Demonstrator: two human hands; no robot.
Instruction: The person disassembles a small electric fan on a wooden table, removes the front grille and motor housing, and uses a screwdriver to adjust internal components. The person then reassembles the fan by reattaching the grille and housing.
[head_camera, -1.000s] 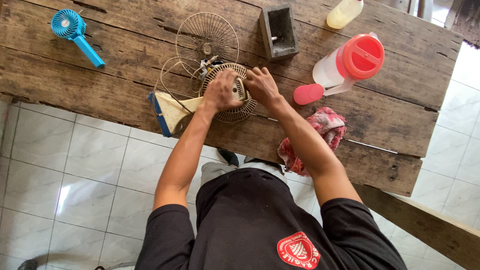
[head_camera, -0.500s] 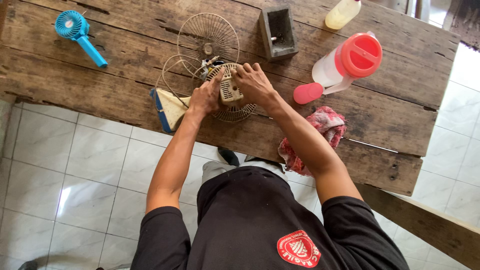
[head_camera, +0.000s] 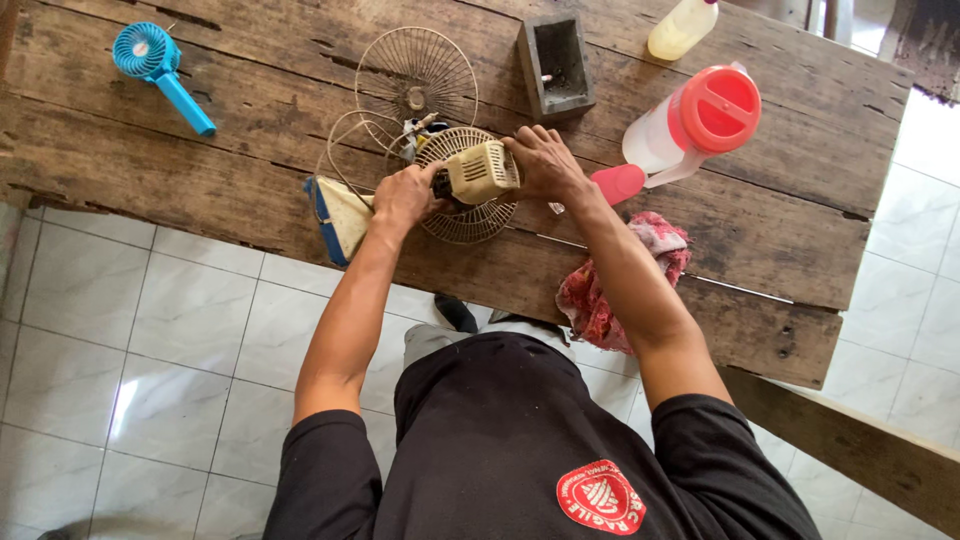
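Note:
A small beige fan motor housing (head_camera: 484, 171) lies on top of a round wire fan grille (head_camera: 462, 214) on the wooden table (head_camera: 250, 180). My right hand (head_camera: 545, 162) grips the housing from its right side. My left hand (head_camera: 404, 194) holds its left end, where dark parts stick out. A second round wire guard (head_camera: 415, 72) lies flat just behind, with thin wire rings (head_camera: 340, 150) beside it. The fan's beige and blue base (head_camera: 338, 214) sits at the table's near edge, left of my left hand.
A blue hand-held fan (head_camera: 152, 62) lies at far left. A grey box (head_camera: 556, 64), a yellowish bottle (head_camera: 682, 26) and a clear jug with red lid (head_camera: 700, 118) stand at the back right. A red patterned cloth (head_camera: 615, 290) hangs off the near edge. Tiled floor lies below.
The motor housing has been turned and lifted into clear view on the grille. My right hand shifted to its right side and my left hand moved slightly toward it.

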